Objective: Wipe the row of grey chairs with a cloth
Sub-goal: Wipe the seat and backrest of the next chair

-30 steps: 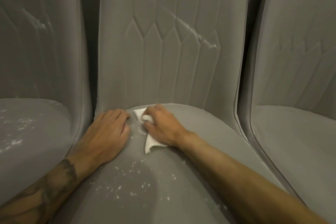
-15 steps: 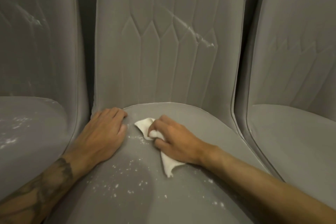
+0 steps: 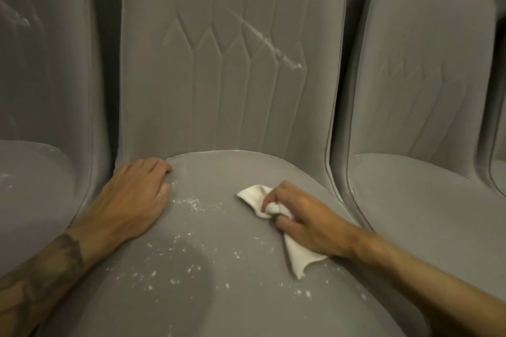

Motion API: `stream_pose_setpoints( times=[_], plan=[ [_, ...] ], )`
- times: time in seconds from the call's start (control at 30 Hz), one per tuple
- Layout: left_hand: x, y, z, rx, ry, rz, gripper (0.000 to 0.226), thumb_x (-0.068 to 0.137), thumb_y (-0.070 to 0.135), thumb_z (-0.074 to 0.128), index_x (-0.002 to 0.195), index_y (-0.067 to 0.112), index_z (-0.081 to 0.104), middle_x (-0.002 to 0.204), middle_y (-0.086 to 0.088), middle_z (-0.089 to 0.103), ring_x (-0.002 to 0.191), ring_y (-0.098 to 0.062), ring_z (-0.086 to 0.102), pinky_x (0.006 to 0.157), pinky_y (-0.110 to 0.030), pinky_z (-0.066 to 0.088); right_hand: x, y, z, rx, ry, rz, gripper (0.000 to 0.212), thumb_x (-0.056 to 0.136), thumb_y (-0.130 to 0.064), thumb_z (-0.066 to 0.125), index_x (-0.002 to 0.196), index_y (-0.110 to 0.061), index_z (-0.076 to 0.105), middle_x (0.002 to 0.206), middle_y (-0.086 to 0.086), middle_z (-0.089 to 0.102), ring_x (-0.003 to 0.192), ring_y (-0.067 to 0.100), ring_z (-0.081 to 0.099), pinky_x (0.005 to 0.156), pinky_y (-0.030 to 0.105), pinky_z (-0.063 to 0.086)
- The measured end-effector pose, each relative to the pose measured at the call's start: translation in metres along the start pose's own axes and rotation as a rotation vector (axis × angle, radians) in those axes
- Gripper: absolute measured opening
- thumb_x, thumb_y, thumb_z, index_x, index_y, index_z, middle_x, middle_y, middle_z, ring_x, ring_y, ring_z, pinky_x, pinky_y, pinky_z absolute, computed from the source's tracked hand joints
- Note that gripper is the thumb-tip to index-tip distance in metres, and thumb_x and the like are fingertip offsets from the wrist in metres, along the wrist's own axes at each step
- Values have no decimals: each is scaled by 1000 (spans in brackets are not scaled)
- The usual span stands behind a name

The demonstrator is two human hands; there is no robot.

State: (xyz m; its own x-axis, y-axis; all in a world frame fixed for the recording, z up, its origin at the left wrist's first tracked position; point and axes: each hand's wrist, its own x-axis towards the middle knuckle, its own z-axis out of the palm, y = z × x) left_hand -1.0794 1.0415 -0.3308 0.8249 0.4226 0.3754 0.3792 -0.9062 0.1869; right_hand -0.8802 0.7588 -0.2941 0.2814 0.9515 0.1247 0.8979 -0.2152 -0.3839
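Nearest on the middle chair's seat (image 3: 232,172) lies a loose scatter of white specks (image 3: 169,279), spread across the front and left of the cushion. A smaller patch of them sits further back, toward the left hand.

The right hand (image 3: 304,216) is on the right half of the seat, with fingers and thumb bunched round the white cloth (image 3: 254,197) and pressing it to the fabric. The cloth's long axis runs from about 11 o'clock, where a flap sticks out past the fingertips, to 5 o'clock, where a tail trails out under the wrist.

From this hand the bulk of the specks lies between 7 and 9 o'clock. The next stroke probably has to travel leftward and toward the front edge, with the leading flap turned that way.

The left hand (image 3: 134,200) rests palm down at the seat's rear left corner, at about 9 o'clock from the cloth. Its fingers are loosely bent, it holds nothing, and it seems to serve as a brace. It is nearer the rear patch of specks, but it carries no cloth.

Further back, a white streak (image 3: 273,46) slants across the backrest at about 12 o'clock from the cloth and has not been wiped. The left chair (image 3: 32,186) shows faint white marks. The right chair (image 3: 410,200) looks cleaner.
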Motion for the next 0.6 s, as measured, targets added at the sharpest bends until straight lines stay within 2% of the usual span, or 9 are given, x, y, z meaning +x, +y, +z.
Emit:
stream_pose_setpoints(
  times=[0.1, 0.17, 0.23, 0.33, 0.4, 0.47, 0.53, 0.6],
  plan=[
    [-1, 3, -1, -8, -5, -15, 50, 93, 36, 31, 124, 15, 63, 120, -5, 66, 106, -25, 59, 99, -40, 38, -1, 33, -23, -109, 116, 188, 22, 93, -15, 58, 114, -17, 59, 112, 1, 50, 110, 20, 53, 100, 32, 39],
    [-1, 4, -2, -4, -13, -26, 50, 93, 36, 31, 126, 15, 63, 122, -5, 66, 107, -25, 59, 100, -41, 39, 6, 36, -23, -134, 185, 282, 20, 94, -13, 57, 114, -11, 59, 114, 7, 52, 112, 27, 52, 99, 34, 38],
    [-1, 5, -3, 11, -16, -27, 50, 93, 35, 31, 126, 15, 64, 122, -6, 66, 107, -27, 59, 99, -41, 39, 4, 22, -8, -93, 203, 218, 20, 93, -15, 58, 113, -15, 61, 113, 6, 52, 110, 23, 52, 98, 30, 38],
    [0, 5, -5, 21, -25, -34, 52, 93, 36, 31, 126, 14, 64, 123, -7, 67, 108, -28, 60, 101, -43, 40, -23, -2, 8, -4, 113, 31, 23, 89, -30, 54, 112, -35, 55, 111, -10, 47, 104, 6, 50, 93, 16, 36],
    [0, 4, -5, 19, -33, -36, 53, 93, 37, 30, 127, 15, 64, 125, -6, 66, 110, -27, 60, 101, -44, 40, -29, 4, -1, -22, 52, 31, 23, 89, -31, 53, 112, -36, 54, 110, -13, 46, 104, 3, 49, 92, 12, 34],
    [1, 4, -4, 24, -40, -40, 50, 96, 35, 31, 129, 15, 63, 127, -5, 65, 111, -26, 60, 102, -43, 40, -19, 25, -15, -86, 115, 114, 22, 92, -20, 56, 114, -23, 58, 112, -2, 49, 108, 14, 50, 93, 19, 35],
    [1, 5, -3, 24, -42, -46, 40, 102, 30, 36, 130, 17, 61, 129, -4, 64, 113, -24, 58, 103, -42, 38, -3, 38, -26, -127, 192, 286, 20, 95, -13, 55, 114, -10, 59, 115, 9, 51, 114, 26, 50, 98, 29, 37],
    [1, 3, -2, 21, -33, -42, 39, 102, 28, 37, 129, 16, 62, 129, -4, 65, 112, -25, 59, 102, -43, 39, 7, 33, -20, -134, 216, 325, 22, 96, -14, 54, 116, -7, 58, 118, 12, 51, 115, 29, 49, 100, 33, 37]
  ],
)
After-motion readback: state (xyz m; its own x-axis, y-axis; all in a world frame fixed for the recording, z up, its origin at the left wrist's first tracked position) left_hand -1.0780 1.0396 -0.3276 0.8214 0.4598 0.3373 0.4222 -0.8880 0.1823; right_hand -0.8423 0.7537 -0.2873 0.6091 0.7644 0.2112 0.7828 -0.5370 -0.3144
